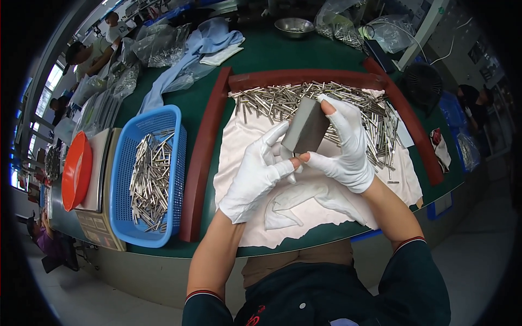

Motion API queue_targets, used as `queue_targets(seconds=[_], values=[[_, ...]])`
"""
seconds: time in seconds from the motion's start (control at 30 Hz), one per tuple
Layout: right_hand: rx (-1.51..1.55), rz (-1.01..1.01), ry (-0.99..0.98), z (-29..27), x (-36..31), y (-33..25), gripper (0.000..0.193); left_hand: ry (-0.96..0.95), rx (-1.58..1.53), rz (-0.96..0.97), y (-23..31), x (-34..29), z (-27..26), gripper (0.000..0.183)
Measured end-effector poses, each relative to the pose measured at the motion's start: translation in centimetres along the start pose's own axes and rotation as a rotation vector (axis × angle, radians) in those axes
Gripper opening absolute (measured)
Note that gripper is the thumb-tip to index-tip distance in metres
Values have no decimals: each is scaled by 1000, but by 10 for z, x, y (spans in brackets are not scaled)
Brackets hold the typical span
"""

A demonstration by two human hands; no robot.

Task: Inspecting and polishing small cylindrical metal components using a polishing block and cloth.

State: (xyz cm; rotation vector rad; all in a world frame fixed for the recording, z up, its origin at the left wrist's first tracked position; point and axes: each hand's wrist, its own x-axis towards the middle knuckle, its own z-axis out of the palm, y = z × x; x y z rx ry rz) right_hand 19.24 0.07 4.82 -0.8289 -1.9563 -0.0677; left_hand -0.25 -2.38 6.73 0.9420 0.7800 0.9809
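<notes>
A grey rectangular block (308,127) is held up and tilted over the pale cloth (239,179). My right hand (348,144), in a white glove with bare fingertips at the thumb and a finger, is closed on the block's right side. My left hand (258,174), gloved alike, is closed at the block's lower left corner, its thumb tip close to my right thumb. Anything small pinched there is too hidden to name. Behind the block, many thin metal pins (380,133) lie heaped on the cloth. A crumpled white cloth (315,201) sits below my hands.
Dark red bars (204,163) frame the cloth on three sides. To the left stand a blue basket (120,179) holding metal pins and an orange-red bowl (78,171) on a scale. A metal bowl (294,27) and plastic bags (157,46) are farther back. Other people are at the far left and right.
</notes>
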Motion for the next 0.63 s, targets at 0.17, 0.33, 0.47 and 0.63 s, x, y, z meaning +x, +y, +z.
queue_targets(seconds=[0.17,0.33,0.47,0.63], values=[[-5,178,28,-10,0,13,76,-10,-1,156,9,7,-27,72],[-104,154,134,-12,2,14,74,313,521,255,12,12,-48,54],[-171,142,203,-14,3,22,77,518,1172,453,-5,19,-72,21],[-161,152,245,-14,2,24,76,495,1398,712,-5,20,-73,17]])
